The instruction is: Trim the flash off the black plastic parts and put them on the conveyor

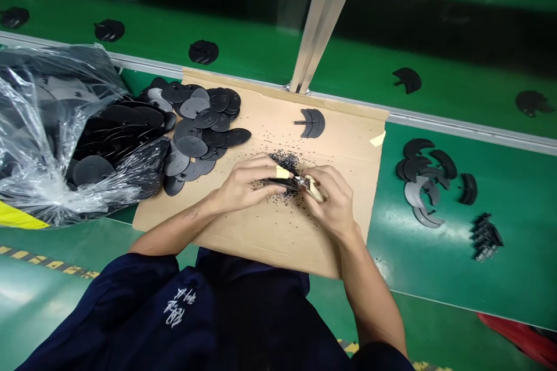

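My left hand (255,181) pinches a black plastic disc (282,182), seen nearly edge-on, and pale tape wraps one finger. Closed around the handles of a pair of cutting pliers (314,188) is my right hand (333,197); the metal jaws meet the disc's right edge. Under both hands, small black clippings (287,159) are scattered over a cardboard sheet (261,237). Left of my hands, a pile of black discs (204,122) lies partly on the cardboard. A crescent-shaped black part (312,123) rests beyond my hands.
At the left, a clear plastic bag (56,168) spills more discs. Curved black pieces (422,185) and a cluster of small dark parts (486,236) lie on the green table (435,278) at right. A metal post (319,23) rises behind the cardboard. Several black parts (203,52) sit beyond the rail.
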The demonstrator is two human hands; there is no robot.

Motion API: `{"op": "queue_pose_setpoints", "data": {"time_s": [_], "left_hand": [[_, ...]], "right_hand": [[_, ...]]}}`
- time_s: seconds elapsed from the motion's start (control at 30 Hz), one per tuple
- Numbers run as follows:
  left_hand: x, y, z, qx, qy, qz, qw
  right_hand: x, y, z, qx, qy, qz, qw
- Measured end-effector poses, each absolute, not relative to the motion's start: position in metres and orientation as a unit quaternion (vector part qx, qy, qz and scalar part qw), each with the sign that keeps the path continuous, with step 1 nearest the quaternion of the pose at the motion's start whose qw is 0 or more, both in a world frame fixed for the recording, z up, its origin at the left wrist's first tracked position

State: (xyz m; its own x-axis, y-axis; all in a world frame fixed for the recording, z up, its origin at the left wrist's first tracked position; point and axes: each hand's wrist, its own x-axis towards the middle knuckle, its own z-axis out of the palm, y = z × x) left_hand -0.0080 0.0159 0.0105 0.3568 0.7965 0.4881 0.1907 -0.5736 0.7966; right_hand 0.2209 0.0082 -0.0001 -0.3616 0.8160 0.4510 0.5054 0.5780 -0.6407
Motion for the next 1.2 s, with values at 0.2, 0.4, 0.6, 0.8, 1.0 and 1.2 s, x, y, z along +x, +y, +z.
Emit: {"op": "queue_pose_setpoints", "data": {"time_s": [0.2,0.4,0.6,0.8,1.0,1.2], "left_hand": [[-0.0079,0.0161,0.0098,0.772,0.315,0.455,0.313],[-0.0082,0.0163,0.0106,0.774,0.32,0.447,0.315],[-0.0085,0.016,0.0087,0.772,0.318,0.448,0.32],[-0.0089,0.0169,0.0077,0.772,0.312,0.453,0.318],[-0.009,0.0157,0.0083,0.779,0.307,0.447,0.315],[-0.0122,0.019,0.0097,0.798,0.322,0.435,0.266]], "right_hand": [[0.2255,0.0093,-0.0043,-0.405,-0.818,0.167,0.373],[0.2275,0.0099,-0.005,-0.403,-0.829,0.146,0.36],[0.2261,0.0078,-0.0019,-0.414,-0.841,0.072,0.34],[0.2245,0.0053,0.0011,-0.434,-0.842,0.032,0.32],[0.2201,0.0026,-0.0012,-0.42,-0.823,0.113,0.365],[0.2212,0.0058,-0.0032,-0.42,-0.804,0.165,0.386]]}}
